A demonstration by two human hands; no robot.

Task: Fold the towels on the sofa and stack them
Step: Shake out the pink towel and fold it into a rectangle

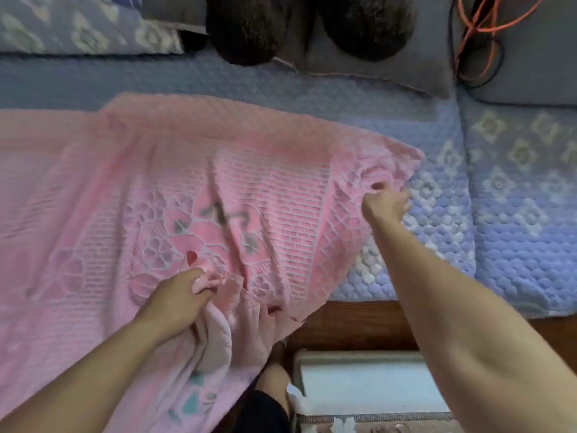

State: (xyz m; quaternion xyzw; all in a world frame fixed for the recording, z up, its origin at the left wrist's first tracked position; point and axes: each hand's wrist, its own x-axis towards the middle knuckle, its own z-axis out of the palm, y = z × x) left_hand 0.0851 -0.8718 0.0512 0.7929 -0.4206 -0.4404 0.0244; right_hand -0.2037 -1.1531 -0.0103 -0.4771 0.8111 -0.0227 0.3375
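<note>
A large pink patterned towel (193, 170) lies spread over the blue quilted sofa seat (437, 245), its near part hanging over the front edge. My left hand (182, 300) grips a bunched fold of the towel's near edge at the lower middle. My right hand (385, 203) pinches the towel's right corner, stretched out over the seat. A paler pink layer with teal marks (199, 398) hangs below my left hand.
Two dark round cushions (249, 26) and a grey pillow (390, 76) sit at the sofa's back. Orange and black cables (480, 35) lie at the upper right. The sofa's wooden front rail (349, 323) and a pale rug (368, 389) are below.
</note>
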